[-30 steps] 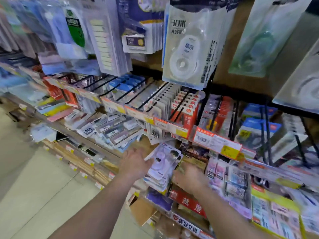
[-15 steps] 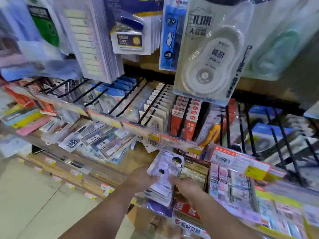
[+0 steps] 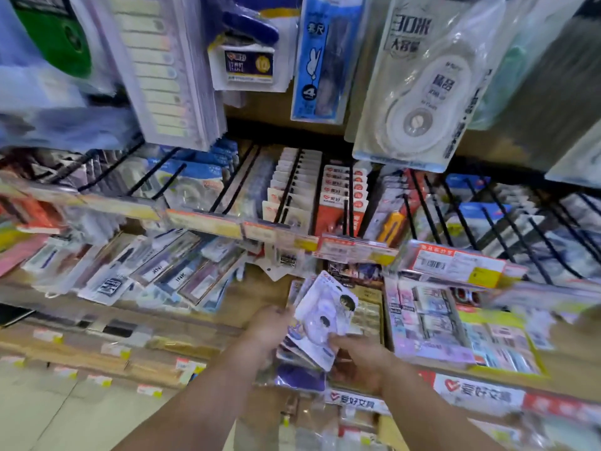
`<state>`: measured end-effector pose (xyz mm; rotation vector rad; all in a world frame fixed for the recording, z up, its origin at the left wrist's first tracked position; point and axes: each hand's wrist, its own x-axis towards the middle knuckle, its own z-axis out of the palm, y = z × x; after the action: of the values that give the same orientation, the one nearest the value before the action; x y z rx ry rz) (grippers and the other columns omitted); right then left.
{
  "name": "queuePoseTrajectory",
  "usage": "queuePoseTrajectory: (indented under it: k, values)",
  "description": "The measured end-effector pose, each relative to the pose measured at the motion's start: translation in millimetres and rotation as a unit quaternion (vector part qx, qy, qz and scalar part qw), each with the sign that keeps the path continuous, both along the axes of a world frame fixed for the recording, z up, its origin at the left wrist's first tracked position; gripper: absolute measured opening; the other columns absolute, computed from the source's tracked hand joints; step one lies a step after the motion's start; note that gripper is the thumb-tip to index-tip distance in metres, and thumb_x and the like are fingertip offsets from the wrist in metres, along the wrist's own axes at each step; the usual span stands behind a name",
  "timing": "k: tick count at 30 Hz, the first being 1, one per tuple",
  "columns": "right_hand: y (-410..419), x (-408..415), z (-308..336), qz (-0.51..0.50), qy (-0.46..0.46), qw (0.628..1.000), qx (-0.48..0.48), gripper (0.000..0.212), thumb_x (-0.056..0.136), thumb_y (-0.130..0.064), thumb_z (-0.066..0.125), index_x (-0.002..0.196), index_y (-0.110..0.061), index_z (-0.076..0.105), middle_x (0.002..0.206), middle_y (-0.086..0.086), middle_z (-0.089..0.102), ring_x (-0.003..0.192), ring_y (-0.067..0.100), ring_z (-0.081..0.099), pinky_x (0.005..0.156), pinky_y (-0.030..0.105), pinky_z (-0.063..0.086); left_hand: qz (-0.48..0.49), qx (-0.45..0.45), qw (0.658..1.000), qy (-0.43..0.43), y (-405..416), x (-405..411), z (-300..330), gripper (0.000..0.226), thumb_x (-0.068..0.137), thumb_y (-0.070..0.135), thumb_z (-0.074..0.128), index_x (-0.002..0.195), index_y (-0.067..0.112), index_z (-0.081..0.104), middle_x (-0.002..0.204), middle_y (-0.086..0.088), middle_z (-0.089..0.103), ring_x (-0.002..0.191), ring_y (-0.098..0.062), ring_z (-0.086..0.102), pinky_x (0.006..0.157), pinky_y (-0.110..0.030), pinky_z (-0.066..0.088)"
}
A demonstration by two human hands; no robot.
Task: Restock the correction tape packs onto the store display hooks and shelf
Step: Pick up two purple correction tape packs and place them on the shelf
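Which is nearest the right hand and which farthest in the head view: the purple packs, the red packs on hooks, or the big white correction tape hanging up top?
1. Purple packs: held in the right hand.
2. Red packs: on hooks above.
3. Big white correction tape: top, upper right.

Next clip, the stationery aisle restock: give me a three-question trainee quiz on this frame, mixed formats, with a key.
1. True or false: both hands are on the stack of correction tape packs.
2. Multiple choice: the black display hooks nearest above the stack are A) bare, B) hung with carded packs, C) hidden behind a box.
3. Short answer: which hand is at the stack's lower edge?

Key
1. True. The left hand holds its left side; the right hand grips its lower right.
2. B.
3. The right hand, just over the wooden shelf.
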<state>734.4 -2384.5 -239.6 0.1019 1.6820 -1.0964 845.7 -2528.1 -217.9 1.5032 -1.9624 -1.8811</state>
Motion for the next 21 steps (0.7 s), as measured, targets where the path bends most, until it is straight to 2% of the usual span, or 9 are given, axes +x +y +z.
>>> queuePoseTrajectory:
  k: [3,5,7,9,11,13,15,17,21]
  values:
    - [17,7,3,-0.038,-0.043,0.997,-0.045,0.025,0.076,-0.011,0.077,0.098,-0.01,0.065,0.092,0.018,0.062,0.073,0.028,0.059,0.071,0.038,0.05,0.007,0.102,0.993,0.052,7,-1,-3,0.026,0.098,0.027,0.058,0.077,0.011,0.06,0.059,-0.004,0.064,0.045,-0.016,0.059,0.042,-0.019,0.045]
    - [31,10,7,-0.04,-0.04,0.997,-0.057,0.034,0.072,-0.019,0.077,0.102,-0.014,0.064,0.094,0.015,0.061,0.072,0.026,0.057,0.064,0.031,0.046,-0.036,0.151,0.987,0.051,13,-3,-6,0.015,0.097,0.024,0.06,0.089,0.011,0.063,0.065,-0.002,0.068,0.053,-0.015,0.064,0.048,-0.023,0.051]
    - [47,10,8,-0.074,-0.027,0.994,-0.073,0.025,0.087,-0.024,0.071,0.108,-0.016,0.063,0.088,0.008,0.065,0.066,0.022,0.06,0.056,0.024,0.046,-0.068,0.186,0.979,0.05,22,-8,-8,0.009,0.098,0.022,0.058,0.104,0.014,0.057,0.082,-0.006,0.068,0.069,-0.021,0.065,0.057,-0.034,0.058]
    - [64,7,11,-0.127,0.009,0.989,-0.078,0.022,0.092,-0.023,0.067,0.112,-0.016,0.064,0.088,0.006,0.071,0.068,0.021,0.064,0.055,0.024,0.047,-0.09,0.2,0.974,0.054,32,-17,-11,0.011,0.099,0.02,0.057,0.107,0.014,0.053,0.089,-0.008,0.065,0.077,-0.025,0.063,0.067,-0.043,0.059]
    - [83,7,12,-0.163,0.046,0.983,-0.076,0.02,0.092,-0.018,0.067,0.111,-0.012,0.065,0.094,0.01,0.073,0.073,0.022,0.065,0.056,0.025,0.047,-0.104,0.205,0.972,0.056,49,-28,-10,0.013,0.097,0.016,0.06,0.107,0.011,0.054,0.086,-0.011,0.065,0.074,-0.026,0.062,0.071,-0.047,0.057]
    - [108,5,12,-0.2,0.061,0.975,-0.077,0.019,0.091,-0.014,0.067,0.109,-0.008,0.066,0.094,0.013,0.073,0.074,0.025,0.066,0.055,0.026,0.049,-0.117,0.21,0.969,0.056,67,-39,-11,0.017,0.094,0.013,0.064,0.109,0.009,0.057,0.09,-0.017,0.068,0.073,-0.028,0.063,0.062,-0.041,0.056]
    - [136,3,13,-0.242,0.048,0.965,-0.092,0.022,0.092,-0.011,0.066,0.114,-0.01,0.065,0.102,0.015,0.074,0.08,0.028,0.068,0.058,0.029,0.053,-0.132,0.22,0.965,0.059,85,-51,-12,0.024,0.09,0.012,0.069,0.112,0.008,0.06,0.099,-0.02,0.07,0.08,-0.03,0.064,0.063,-0.04,0.056]
    - [163,1,17,-0.279,0.044,0.953,-0.108,0.023,0.092,-0.01,0.065,0.115,-0.013,0.063,0.106,0.014,0.073,0.085,0.029,0.066,0.063,0.03,0.052,-0.149,0.221,0.962,0.059,103,-62,-11,0.025,0.088,0.012,0.071,0.111,0.008,0.062,0.093,-0.017,0.071,0.08,-0.03,0.065,0.07,-0.044,0.056]
    - [216,-3,18,-0.352,0.055,0.925,-0.13,0.04,0.083,-0.015,0.075,0.121,-0.015,0.063,0.11,0.015,0.071,0.097,0.03,0.06,0.077,0.039,0.045,-0.218,0.206,0.952,0.056,147,-85,-4,0.012,0.092,0.012,0.066,0.104,0.009,0.065,0.078,-0.01,0.072,0.064,-0.021,0.068,0.061,-0.033,0.056]
